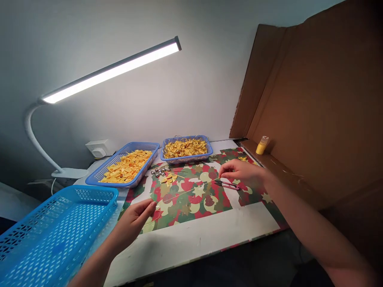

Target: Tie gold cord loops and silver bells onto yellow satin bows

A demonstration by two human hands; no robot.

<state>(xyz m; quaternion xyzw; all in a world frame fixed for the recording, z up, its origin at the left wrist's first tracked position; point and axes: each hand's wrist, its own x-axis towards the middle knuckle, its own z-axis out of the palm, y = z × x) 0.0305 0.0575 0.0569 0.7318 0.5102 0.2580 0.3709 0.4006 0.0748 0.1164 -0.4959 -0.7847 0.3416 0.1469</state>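
My left hand (138,217) pinches one end of a thin pale thread (185,192) low over the patterned table covering (191,199). My right hand (239,170) pinches the other end, so the thread runs taut between them. Small thread snips (229,185) with pink handles lie on the covering just under my right hand. A small pile of yellow pieces (169,178) and several little metal bells (160,172) lie between the hands and the baskets.
Two blue baskets of yellow pieces (128,166) (186,148) stand at the back. An empty blue basket (50,235) sits at the left front. A lit desk lamp (110,71) arches overhead. Cardboard (314,99) walls the right side, with a small yellow bottle (262,145).
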